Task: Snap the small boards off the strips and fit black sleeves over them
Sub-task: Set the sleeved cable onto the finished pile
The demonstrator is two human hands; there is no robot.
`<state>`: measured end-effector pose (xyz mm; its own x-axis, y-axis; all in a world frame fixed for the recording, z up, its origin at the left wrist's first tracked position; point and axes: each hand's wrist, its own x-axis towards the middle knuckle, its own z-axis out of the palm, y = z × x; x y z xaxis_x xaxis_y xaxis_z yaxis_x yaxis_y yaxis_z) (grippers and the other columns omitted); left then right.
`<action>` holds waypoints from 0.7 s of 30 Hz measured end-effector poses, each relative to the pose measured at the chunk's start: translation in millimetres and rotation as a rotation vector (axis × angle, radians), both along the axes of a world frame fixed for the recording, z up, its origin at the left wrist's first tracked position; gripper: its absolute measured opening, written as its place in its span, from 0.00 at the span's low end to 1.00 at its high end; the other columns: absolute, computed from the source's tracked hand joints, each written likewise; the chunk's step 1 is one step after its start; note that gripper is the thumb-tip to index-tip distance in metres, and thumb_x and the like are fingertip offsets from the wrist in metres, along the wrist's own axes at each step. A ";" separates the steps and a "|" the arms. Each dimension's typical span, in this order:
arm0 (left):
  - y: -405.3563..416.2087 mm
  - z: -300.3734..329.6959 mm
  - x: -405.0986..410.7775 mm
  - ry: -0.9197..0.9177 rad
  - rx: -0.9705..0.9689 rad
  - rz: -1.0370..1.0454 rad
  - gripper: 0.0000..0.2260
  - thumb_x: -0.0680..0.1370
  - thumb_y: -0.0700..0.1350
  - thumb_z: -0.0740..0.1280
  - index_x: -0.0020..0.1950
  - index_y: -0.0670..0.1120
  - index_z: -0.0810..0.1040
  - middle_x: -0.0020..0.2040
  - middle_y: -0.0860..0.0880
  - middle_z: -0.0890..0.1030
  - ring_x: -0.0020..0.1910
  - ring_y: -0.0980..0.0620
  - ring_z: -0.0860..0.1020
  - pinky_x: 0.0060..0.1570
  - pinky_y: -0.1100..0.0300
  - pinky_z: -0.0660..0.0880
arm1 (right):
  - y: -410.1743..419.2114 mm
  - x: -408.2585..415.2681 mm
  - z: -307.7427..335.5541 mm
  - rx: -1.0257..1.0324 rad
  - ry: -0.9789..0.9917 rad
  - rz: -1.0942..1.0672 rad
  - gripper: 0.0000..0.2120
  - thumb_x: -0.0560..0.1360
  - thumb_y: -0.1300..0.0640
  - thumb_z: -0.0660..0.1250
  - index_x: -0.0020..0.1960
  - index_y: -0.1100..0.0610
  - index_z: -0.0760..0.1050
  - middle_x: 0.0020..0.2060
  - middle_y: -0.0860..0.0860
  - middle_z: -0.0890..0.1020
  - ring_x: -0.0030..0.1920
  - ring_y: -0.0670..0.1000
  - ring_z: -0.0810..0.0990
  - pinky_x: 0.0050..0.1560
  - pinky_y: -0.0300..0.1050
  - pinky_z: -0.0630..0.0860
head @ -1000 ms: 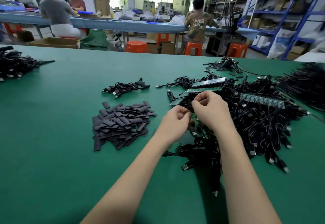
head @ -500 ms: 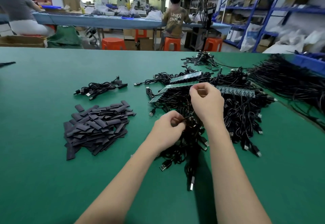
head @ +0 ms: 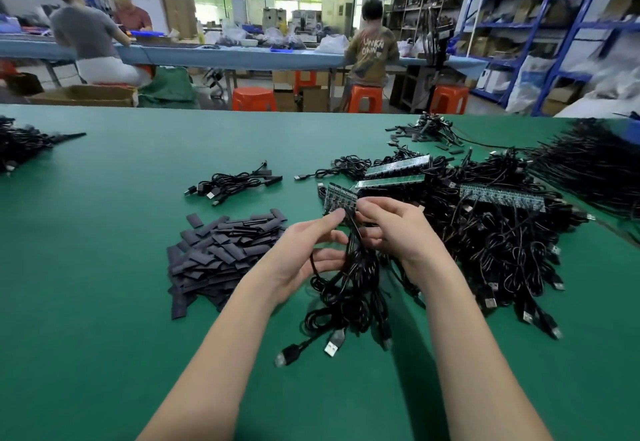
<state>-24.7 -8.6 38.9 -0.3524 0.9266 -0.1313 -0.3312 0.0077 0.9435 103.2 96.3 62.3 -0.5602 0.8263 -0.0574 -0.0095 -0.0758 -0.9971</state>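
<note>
Fingers [head: 341, 216] of both hands pinched a strip [head: 341, 200] at frame centre.
Snapping cleanly probably needed grips close beside one board, cables [head: 349, 288] hanging free.

Green worktable [head: 104, 302]; blue bench [head: 242, 56] behind; orange stools [head: 254, 98]; blue shelving [head: 554, 25] right.

Green table [head: 104, 302], black sleeves pile [head: 221, 253] (left), tangled cables heap [head: 502, 250], board strips [head: 391, 181] atop
</note>
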 end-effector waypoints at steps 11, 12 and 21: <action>-2.2 8.3 -16.8 0.081 0.176 0.230 0.06 0.76 0.42 0.73 0.51 0.40 0.83 0.46 0.44 0.87 0.43 0.51 0.85 0.44 0.61 0.81 | -19.9 -15.1 4.0 -0.019 0.159 0.113 0.07 0.72 0.60 0.77 0.49 0.61 0.83 0.42 0.57 0.86 0.41 0.51 0.85 0.44 0.40 0.82; -2.0 8.6 -16.8 0.070 0.178 0.224 0.06 0.76 0.41 0.72 0.50 0.40 0.83 0.46 0.44 0.86 0.43 0.51 0.85 0.45 0.61 0.81 | -20.1 -14.7 4.3 -0.037 0.174 0.121 0.09 0.72 0.60 0.77 0.50 0.61 0.83 0.43 0.57 0.86 0.42 0.52 0.85 0.44 0.40 0.82; -7.0 14.8 -13.2 -0.101 0.208 0.115 0.10 0.77 0.38 0.70 0.56 0.35 0.81 0.46 0.44 0.85 0.41 0.53 0.84 0.43 0.64 0.80 | -16.6 -10.2 3.7 -0.231 0.237 0.240 0.20 0.64 0.58 0.79 0.54 0.62 0.83 0.47 0.56 0.86 0.41 0.49 0.83 0.41 0.38 0.80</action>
<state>-37.9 -15.6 53.7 -0.4521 0.8918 0.0183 -0.4109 -0.2264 0.8831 92.9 79.7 66.0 -0.7557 0.6509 -0.0720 -0.1919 -0.3252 -0.9260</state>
